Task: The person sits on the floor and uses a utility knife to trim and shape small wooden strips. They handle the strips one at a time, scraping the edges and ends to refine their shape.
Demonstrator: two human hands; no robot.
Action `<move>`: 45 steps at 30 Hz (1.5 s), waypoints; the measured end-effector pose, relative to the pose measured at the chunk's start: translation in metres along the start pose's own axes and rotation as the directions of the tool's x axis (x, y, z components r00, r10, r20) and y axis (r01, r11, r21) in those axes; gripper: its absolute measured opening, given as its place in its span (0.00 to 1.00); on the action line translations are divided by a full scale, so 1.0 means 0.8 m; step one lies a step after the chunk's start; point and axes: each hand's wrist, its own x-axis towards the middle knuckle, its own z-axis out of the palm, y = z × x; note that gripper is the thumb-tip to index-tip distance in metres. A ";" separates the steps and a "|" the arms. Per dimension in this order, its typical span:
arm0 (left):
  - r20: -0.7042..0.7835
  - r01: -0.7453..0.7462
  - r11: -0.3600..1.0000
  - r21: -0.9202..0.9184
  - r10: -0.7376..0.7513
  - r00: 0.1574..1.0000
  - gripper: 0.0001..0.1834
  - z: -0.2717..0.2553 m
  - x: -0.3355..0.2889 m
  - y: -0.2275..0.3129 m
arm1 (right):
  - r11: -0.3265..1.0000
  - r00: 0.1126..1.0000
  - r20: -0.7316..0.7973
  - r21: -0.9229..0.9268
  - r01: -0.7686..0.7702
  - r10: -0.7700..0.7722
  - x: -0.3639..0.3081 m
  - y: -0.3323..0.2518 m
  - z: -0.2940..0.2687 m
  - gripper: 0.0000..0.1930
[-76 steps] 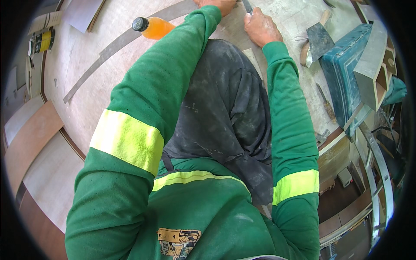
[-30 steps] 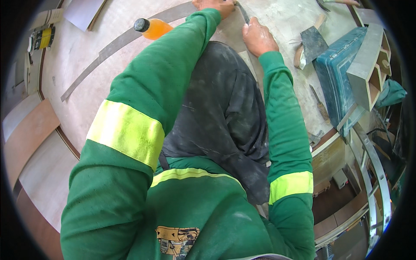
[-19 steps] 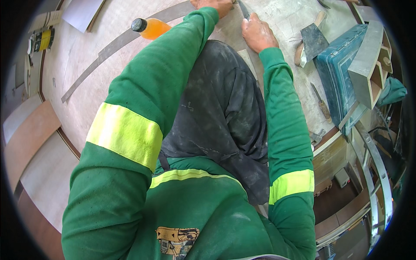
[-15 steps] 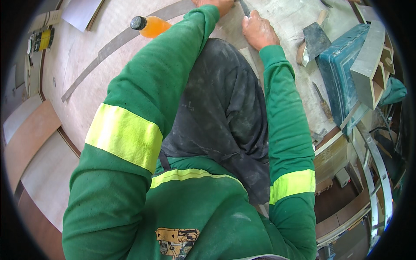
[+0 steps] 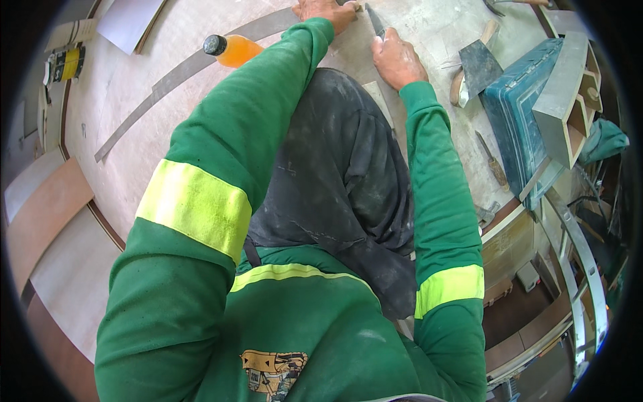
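Note:
My right hand (image 5: 400, 60) is closed round a knife, its handle hidden in the fist. The knife's grey tapered blade (image 5: 375, 21) points away from me, toward the top edge. Left of the blade, my left hand (image 5: 327, 12) has its fingers pressed together; a small tan bit shows at the fingertips, too small to name. Beneath that hand runs a long curved grey strip (image 5: 181, 72), lying on the pale dusty board (image 5: 127, 87). Close to my left forearm, a bottle of orange drink (image 5: 240, 51) with a black cap lies tilted toward the left.
On the right lie a brush (image 5: 459, 88), a flat dark blade tool (image 5: 479, 67) and a wooden-handled pointed tool (image 5: 494, 164). Beyond them are a teal case (image 5: 516, 114), a grey wooden box piece (image 5: 561, 100) and a metal ladder (image 5: 581, 268). A white panel (image 5: 127, 23) rests at upper left.
Both hands sit a little lower in the picture, and more of the left hand shows. The knife blade has shifted slightly left with its tip now visible, still in my right hand.

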 end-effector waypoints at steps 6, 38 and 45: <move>-0.066 -0.071 0.995 -0.066 0.067 0.996 0.24 -0.009 0.015 0.014 | 1.000 0.999 -0.020 -0.009 -0.029 0.029 0.013 -0.017 -0.021 0.24; -0.221 -0.163 0.984 0.070 0.175 0.960 0.24 0.016 0.047 -0.020 | 1.000 0.999 0.041 0.019 0.017 -0.018 0.018 -0.018 -0.039 0.22; -0.228 -0.196 0.979 -0.059 0.178 0.957 0.26 0.018 0.032 -0.015 | 0.975 0.988 -0.086 0.189 -0.114 0.132 -0.009 0.006 -0.050 0.24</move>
